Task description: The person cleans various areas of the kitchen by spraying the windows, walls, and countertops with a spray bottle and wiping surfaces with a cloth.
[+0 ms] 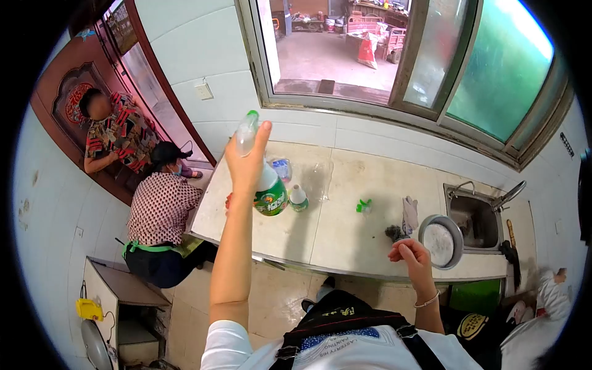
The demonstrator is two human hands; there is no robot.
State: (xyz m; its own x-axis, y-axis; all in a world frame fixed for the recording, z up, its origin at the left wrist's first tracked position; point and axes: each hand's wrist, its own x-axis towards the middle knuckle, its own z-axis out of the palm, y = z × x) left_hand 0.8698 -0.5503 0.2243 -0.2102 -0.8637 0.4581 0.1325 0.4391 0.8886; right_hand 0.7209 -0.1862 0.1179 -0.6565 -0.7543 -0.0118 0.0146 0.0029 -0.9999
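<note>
My left hand (242, 166) is wrapped round the neck of a spray bottle (270, 196) with a green label, held over the left part of the counter. The bottle's green-tipped top sticks up past my fingers. A smaller white bottle with a green label (298, 198) stands just right of it. My right hand (410, 253) is closed, fingers curled, over the counter's front edge; what lies inside the fingers is hidden. Just beyond it are a dark scouring pad (393, 232) and a light glove (410, 214). A metal basin (455, 240) stands to its right.
A green spray head (364, 206) lies mid-counter, and a blue-and-white packet (281, 169) sits near the wall. The sink (472, 217) is at the right. At the left, one person (161, 203) crouches and another (120, 132) stands by the door. A third person (542, 314) is lower right.
</note>
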